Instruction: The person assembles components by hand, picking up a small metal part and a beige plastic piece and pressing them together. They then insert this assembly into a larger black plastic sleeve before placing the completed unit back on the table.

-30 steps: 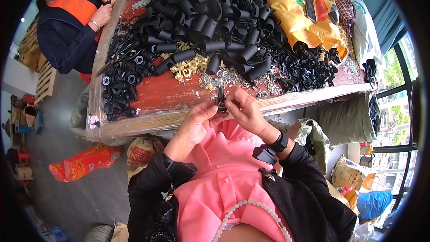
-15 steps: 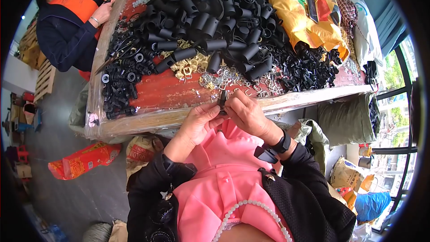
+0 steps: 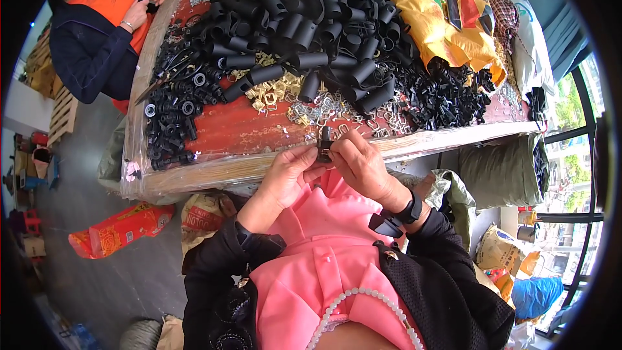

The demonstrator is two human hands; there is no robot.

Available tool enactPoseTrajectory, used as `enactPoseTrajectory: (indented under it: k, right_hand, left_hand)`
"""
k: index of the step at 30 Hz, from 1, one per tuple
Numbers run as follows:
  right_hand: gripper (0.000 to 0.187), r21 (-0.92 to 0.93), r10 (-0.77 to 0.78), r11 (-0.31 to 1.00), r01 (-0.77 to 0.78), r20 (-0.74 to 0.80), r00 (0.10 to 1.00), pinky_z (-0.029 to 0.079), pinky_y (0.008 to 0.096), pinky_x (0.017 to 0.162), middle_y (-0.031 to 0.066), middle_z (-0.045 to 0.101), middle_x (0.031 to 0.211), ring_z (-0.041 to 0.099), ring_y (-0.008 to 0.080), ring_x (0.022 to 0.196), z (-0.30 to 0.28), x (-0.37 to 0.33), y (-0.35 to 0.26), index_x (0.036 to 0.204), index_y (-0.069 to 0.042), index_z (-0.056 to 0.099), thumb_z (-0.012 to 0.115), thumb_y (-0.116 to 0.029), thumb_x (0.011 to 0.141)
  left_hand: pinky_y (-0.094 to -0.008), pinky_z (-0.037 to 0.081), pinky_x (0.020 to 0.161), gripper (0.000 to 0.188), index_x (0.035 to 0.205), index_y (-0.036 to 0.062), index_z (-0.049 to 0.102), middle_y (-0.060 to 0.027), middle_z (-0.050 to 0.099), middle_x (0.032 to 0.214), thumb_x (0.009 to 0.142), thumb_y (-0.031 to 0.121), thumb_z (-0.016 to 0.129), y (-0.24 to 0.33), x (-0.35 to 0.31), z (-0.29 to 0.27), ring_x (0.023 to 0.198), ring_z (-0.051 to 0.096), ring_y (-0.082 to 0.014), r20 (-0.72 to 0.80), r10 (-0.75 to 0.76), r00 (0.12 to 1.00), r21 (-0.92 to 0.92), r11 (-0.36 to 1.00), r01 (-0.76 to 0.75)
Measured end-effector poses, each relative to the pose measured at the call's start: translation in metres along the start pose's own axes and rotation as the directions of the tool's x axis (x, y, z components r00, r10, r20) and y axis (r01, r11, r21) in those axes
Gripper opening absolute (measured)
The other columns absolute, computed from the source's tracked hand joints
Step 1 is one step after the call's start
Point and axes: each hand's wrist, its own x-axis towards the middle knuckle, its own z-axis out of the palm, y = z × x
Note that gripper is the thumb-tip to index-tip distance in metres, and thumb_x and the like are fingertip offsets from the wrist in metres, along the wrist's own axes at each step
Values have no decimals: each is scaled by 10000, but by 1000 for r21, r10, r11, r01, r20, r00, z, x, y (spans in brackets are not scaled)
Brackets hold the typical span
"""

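Just over the near edge of the table, my two hands meet around a small black plastic part [image 3: 325,144]. My left hand [image 3: 288,174] pinches it from the left between thumb and fingers. From the right, the fingertips of my right hand [image 3: 360,165] grip it too. One end of the part points up, away from me; my fingers cover much of the rest. Beyond my hands lie silver wire clips [image 3: 317,115], gold-coloured metal clips [image 3: 267,95] and a large heap of black tubes [image 3: 304,32].
Small black parts are piled at the right [image 3: 447,94], and black ringed fittings [image 3: 175,113] at the left. A yellow sack [image 3: 427,6] lies at the far right. A co-worker [image 3: 103,26] stands at the left table edge, holding a small dark part. The wooden table rim [image 3: 194,179] runs before me.
The black part has turned slightly in my fingers and stands more upright. My hands have barely moved. The co-worker's hands have shifted a little.
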Motion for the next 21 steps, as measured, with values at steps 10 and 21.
enactPoseTrajectory:
  k: [10,21]
  right_hand:
    - [117,-37,28,999,-24,97,995,408,322,480,106,444,690,495,267,570,-1,0,-3,782,-17,480,560,1,700]
    - [192,668,274,584,-460,371,887,408,247,527,36,526,691,499,105,614,7,-15,33,784,-32,477,598,-178,758]
  left_hand:
    - [-265,469,744,231,1012,-7,531,-90,582,929,799,84,528,0,-3,2,829,578,-177,-9,0,1000,88,996,1]
    - [-227,483,683,236,997,-9,542,-83,589,900,774,65,550,8,-8,4,786,585,-156,17,-79,997,153,985,76]
